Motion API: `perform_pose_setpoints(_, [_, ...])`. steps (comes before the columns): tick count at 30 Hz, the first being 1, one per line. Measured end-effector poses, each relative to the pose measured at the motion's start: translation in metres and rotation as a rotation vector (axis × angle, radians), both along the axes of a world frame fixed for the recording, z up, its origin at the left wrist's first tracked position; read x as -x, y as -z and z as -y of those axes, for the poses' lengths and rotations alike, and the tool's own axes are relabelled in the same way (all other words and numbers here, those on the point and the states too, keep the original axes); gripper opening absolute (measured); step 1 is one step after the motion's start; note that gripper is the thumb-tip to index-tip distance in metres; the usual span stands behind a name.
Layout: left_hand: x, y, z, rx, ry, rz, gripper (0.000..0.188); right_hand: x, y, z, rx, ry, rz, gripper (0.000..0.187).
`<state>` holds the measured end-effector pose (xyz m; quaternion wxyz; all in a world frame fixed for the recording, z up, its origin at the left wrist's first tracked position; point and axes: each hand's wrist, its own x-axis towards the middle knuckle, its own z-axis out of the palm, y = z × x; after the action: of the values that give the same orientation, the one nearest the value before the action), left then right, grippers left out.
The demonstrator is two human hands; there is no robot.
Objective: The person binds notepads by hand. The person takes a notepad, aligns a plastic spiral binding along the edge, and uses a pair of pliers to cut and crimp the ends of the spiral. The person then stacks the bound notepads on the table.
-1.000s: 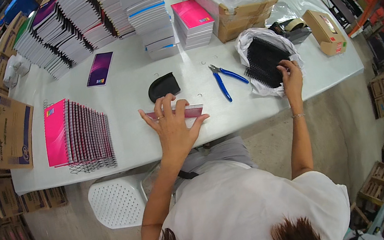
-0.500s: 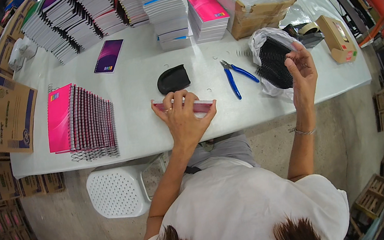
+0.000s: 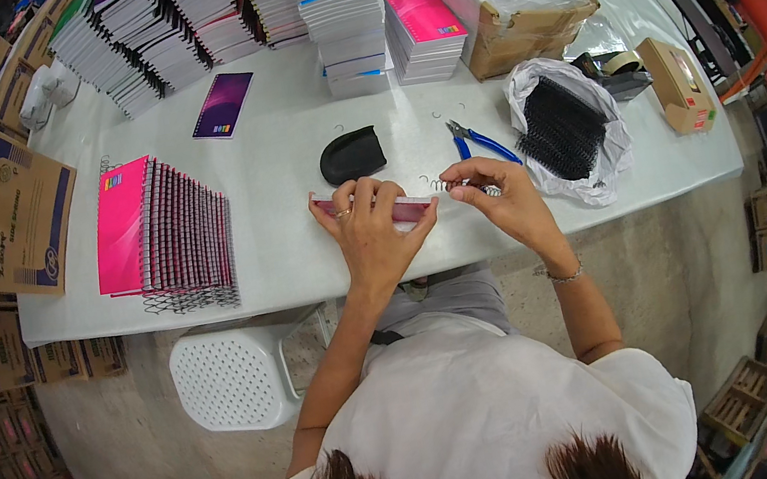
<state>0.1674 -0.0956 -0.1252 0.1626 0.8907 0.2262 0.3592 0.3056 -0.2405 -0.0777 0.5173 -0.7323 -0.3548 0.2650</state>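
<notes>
My left hand grips a small pink notebook at the table's near edge, its fingers over the upper side. A dark spiral binding coil is pinched in my right hand, its tip close to the notebook's right end. Whether the coil touches the notebook I cannot tell. Just beyond my left hand lies a black curved pad. Blue-handled cutting pliers rest past my right hand. To their right, a white plastic bag holds a heap of black coils.
Pink spiral notebooks form a stack at left, near a purple notebook. Tall notebook stacks line the back beside a pink-topped pile and an open carton. A tape dispenser and small cardboard box stand right.
My right hand has moved left and nearer from the bag of coils to the notebook, bringing a coil with it. My left hand keeps its grip on the notebook.
</notes>
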Motion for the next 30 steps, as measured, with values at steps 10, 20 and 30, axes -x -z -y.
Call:
perform_pose_setpoints(10, [-0.001, 0.003, -0.005, -0.008, -0.001, -0.051, 0.045, 0.008, 0.002, -0.002, -0.013, -0.086, 0.117, 0.02])
perform_pose_setpoints(20, [0.0, 0.0, -0.003, 0.011, -0.016, -0.105, 0.051, 0.014, 0.012, -0.009, -0.133, -0.071, 0.319, 0.015])
perform_pose_setpoints(30, [0.004, 0.004, -0.003, 0.009, -0.002, -0.052, 0.047, 0.007, -0.002, -0.009, -0.008, -0.174, 0.57, 0.014])
